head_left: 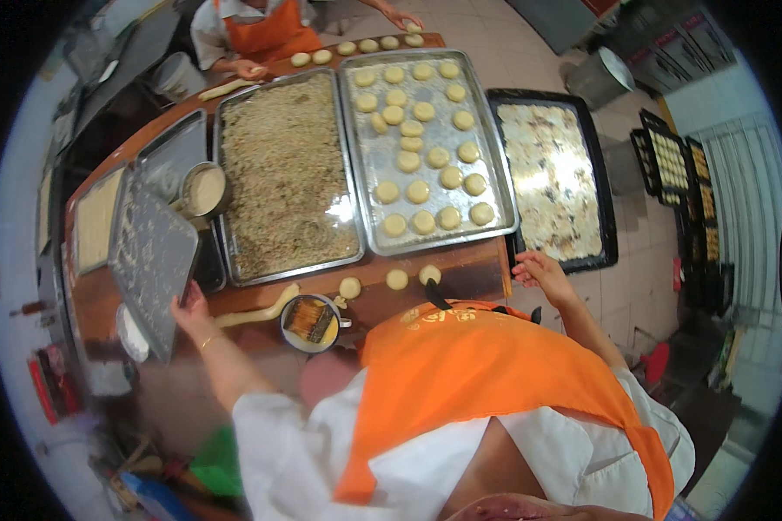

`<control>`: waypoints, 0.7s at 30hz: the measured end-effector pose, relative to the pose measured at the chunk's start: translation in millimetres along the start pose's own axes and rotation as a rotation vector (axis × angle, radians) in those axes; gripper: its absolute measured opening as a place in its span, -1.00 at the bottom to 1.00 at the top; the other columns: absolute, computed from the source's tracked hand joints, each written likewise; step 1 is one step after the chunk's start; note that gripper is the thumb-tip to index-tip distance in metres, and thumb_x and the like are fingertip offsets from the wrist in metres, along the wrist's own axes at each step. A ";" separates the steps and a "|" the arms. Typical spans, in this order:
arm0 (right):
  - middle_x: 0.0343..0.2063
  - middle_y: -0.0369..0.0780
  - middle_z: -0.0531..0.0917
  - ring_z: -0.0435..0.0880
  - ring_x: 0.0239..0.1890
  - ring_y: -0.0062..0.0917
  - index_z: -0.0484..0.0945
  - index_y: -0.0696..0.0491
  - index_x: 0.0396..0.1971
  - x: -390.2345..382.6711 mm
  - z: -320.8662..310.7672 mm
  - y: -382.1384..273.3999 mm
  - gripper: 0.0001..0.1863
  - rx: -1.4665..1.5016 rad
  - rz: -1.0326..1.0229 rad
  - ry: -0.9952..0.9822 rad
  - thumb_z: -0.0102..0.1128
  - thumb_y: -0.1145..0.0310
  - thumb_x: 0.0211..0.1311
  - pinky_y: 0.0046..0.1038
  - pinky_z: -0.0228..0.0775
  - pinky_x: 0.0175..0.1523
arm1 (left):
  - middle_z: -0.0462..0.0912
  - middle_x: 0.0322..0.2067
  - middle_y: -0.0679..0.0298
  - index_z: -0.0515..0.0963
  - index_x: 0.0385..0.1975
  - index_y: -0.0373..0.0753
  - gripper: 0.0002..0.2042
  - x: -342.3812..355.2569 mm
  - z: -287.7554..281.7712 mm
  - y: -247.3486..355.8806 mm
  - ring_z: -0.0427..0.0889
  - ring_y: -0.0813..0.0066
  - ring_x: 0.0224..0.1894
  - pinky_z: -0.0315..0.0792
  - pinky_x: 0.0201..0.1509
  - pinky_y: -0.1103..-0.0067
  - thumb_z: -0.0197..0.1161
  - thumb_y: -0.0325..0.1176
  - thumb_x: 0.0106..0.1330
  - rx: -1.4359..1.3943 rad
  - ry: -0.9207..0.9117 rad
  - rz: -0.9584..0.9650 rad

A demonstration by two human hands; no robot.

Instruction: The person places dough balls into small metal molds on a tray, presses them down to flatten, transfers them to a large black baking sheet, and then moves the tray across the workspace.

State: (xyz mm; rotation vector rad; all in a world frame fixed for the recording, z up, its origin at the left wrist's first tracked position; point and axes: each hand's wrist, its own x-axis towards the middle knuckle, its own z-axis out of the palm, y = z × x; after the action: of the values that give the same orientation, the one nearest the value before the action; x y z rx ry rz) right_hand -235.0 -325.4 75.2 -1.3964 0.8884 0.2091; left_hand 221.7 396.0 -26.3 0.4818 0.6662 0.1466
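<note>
My left hand (191,311) grips the near edge of a tilted empty metal tray (152,260) at the table's left. My right hand (540,269) hovers with its fingers spread beside the table's right corner, holding nothing, next to a black tray (601,187) of flat pale pieces. Three dough balls (396,279) lie on the wooden table (473,269) in front of me. A roll of dough (256,313) and a metal cup with a brush (309,321) sit near my left hand.
A silver tray (493,156) holds several round dough pieces. Beside it a tray (287,174) is filled with crumbs or seeds. A tin of flour (204,189) stands at the left. A person in an orange apron (265,30) works dough at the far end. Racks (669,161) stand at the right.
</note>
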 end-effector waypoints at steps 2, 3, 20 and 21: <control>-0.22 -0.28 0.70 0.68 -0.25 -0.64 0.50 0.08 0.09 1.4 1.8 4.6 -0.68 -0.016 0.029 0.015 0.08 0.20 0.52 -0.61 0.49 -0.21 | 0.58 0.01 -0.15 0.45 0.05 -0.44 -0.60 8.6 -14.0 -11.6 0.57 -0.15 0.06 0.54 0.16 -0.04 0.19 -0.36 0.25 0.065 0.036 0.008; -0.22 -0.27 0.70 0.68 -0.25 -0.64 0.50 0.08 0.08 1.2 7.0 5.3 -0.68 -0.010 0.034 0.015 0.09 0.20 0.51 -0.61 0.49 -0.21 | 0.56 0.03 -0.15 0.44 0.08 -0.41 -0.58 10.9 -18.7 -12.8 0.55 -0.14 0.08 0.54 0.16 -0.04 0.19 -0.34 0.26 0.100 0.059 0.031; -0.23 -0.25 0.70 0.67 -0.27 -0.63 0.50 0.12 0.05 10.7 23.8 16.3 -0.72 0.071 0.140 0.023 0.08 0.29 0.50 -0.58 0.50 -0.18 | 0.57 -0.21 0.18 0.47 -0.06 -0.33 -0.78 -52.0 -19.0 -146.1 0.57 0.34 -0.21 0.52 -0.26 0.44 0.14 -0.38 0.38 0.962 0.312 0.497; -0.23 -0.25 0.70 0.67 -0.27 -0.63 0.50 0.12 0.05 13.7 22.9 19.4 -0.72 0.092 0.144 0.033 0.07 0.29 0.50 -0.58 0.50 -0.18 | 0.56 -0.31 0.24 0.48 -0.06 -0.32 -0.80 -70.7 -5.9 -181.4 0.56 0.42 -0.32 0.50 -0.32 0.59 0.14 -0.42 0.39 0.949 0.047 0.530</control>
State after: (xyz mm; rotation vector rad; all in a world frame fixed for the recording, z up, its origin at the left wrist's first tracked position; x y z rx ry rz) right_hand -228.2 -305.4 49.9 -1.2551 1.0143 0.2520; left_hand 159.0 218.6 -76.8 1.5735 0.6141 0.3419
